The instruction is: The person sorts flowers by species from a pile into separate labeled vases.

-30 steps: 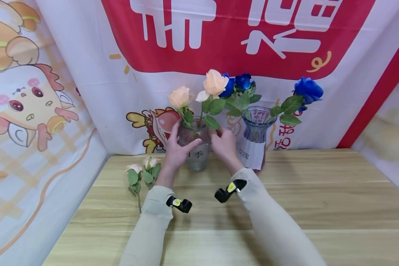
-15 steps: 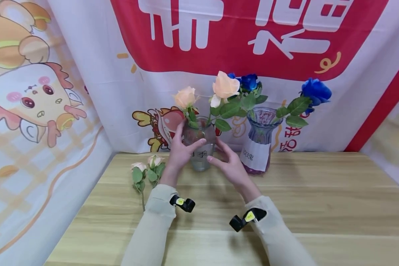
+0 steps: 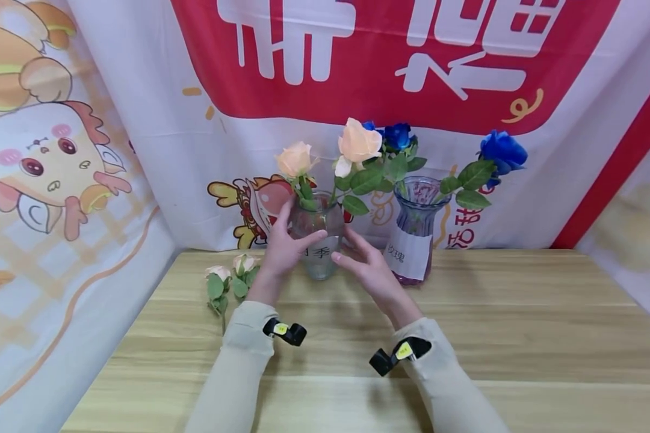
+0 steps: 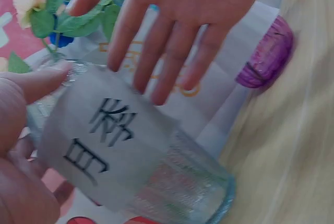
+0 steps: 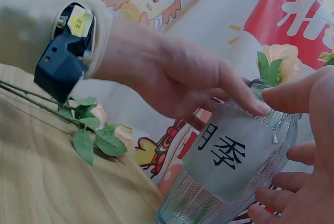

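Note:
A clear glass vase [image 3: 321, 270] with a paper label [image 4: 107, 140] stands on the table, holding two peach roses, one on the left [image 3: 295, 160] and a larger one [image 3: 359, 142] leaning right. My left hand [image 3: 284, 255] grips the vase from its left side, thumb across the front near the label and fingers behind. On the other side, my right hand [image 3: 372, 273] is spread with its fingers extended beside the vase. In the left wrist view the right hand's fingers [image 4: 175, 57] look straight and hold nothing; whether a fingertip touches the glass I cannot tell.
A bluish-purple vase [image 3: 414, 222] with a white label holds several blue roses [image 3: 502, 151] at the right. Two pale pink roses [image 3: 218, 273] lie on the wooden table [image 3: 520, 337] at the left. A printed cloth backdrop [image 3: 157, 150] hangs directly behind.
My right hand, earlier pinched at the leaves by the vase's rim, has come down and spread beside the vase. The larger peach rose now leans farther right. My left hand stays on the vase.

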`<state>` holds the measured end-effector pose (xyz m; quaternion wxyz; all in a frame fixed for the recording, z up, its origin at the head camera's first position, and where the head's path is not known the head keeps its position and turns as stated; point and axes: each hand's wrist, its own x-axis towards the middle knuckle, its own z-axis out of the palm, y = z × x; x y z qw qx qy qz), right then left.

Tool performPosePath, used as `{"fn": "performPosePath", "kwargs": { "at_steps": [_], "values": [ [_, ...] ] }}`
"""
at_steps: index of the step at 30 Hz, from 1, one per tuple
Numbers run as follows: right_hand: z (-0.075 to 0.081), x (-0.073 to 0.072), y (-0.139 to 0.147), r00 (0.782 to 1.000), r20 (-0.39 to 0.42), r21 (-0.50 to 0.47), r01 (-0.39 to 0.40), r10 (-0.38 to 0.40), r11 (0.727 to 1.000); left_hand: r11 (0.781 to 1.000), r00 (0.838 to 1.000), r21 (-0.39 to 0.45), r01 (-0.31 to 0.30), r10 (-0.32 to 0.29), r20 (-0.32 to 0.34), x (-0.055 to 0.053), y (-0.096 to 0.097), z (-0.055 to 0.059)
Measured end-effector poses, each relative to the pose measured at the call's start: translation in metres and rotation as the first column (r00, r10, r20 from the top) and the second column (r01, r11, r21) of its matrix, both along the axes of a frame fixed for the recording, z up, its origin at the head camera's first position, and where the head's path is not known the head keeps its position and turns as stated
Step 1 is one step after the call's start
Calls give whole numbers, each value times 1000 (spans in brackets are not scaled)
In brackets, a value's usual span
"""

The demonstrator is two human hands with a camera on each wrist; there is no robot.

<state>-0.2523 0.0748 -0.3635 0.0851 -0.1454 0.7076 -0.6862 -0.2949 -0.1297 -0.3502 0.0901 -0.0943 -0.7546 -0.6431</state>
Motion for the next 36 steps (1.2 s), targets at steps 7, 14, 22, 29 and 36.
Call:
{"fn": "performPosePath", "kwargs": {
  "at_steps": [7,14,22,29,36],
  "values": [
    [0,0,2,1000,1,-3,-6,6,1000,996,998,-59,-63,64,1,19,-26,1],
    [1,-1,5,1000,10,-2,-12,13,1000,977,977,91,-193,183,107,52,-57,0],
    [0,-2,5,999,20,-5,-26,26,1000,925,939,226,-305,253,233,96,-84,-2],
    [1,-1,5,1000,22,11,-22,22,1000,907,915,246,-342,262,307,118,-110,-17],
    [0,-2,6,999,25,7,-25,25,1000,908,885,241,-343,226,408,132,-128,-33]
  ]
}}
